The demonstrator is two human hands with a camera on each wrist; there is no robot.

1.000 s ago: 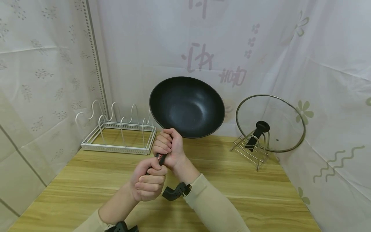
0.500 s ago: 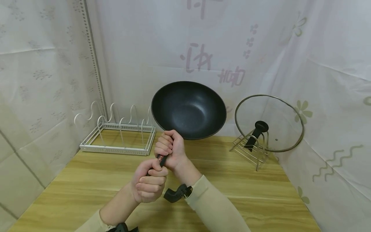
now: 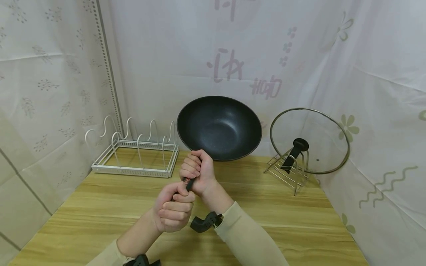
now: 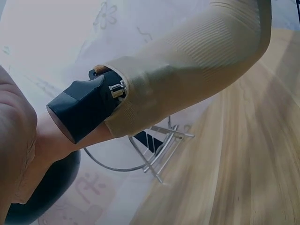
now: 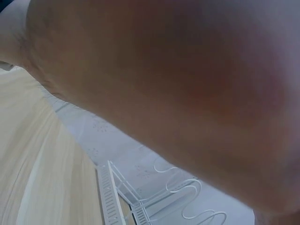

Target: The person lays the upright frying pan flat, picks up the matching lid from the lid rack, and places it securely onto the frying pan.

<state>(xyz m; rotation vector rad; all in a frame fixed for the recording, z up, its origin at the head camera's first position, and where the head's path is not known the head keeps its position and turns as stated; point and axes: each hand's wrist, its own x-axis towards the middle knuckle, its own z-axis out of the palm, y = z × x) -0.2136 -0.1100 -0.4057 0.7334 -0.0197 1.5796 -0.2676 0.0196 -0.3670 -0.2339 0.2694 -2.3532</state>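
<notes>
A black wok is held up above the back of the table in the head view, its dark inside facing me. Both hands grip its black handle, one behind the other. The right hand has its fingers wrapped round the handle near the pan. Closer to me, the left hand curls round the handle's end. Only a short stretch of handle shows between them. In the left wrist view, part of the wok appears behind the right forearm. A blurred hand fills much of the right wrist view.
A white wire rack stands at the back left, close to the wok's left side. On the right, a small metal stand bears a glass lid with a black knob. Curtained walls enclose the wooden table.
The wok has dropped slightly and shifted a little to the right, both hands moving along with it. Their grip on the handle looks the same. The rack and lid stay put.
</notes>
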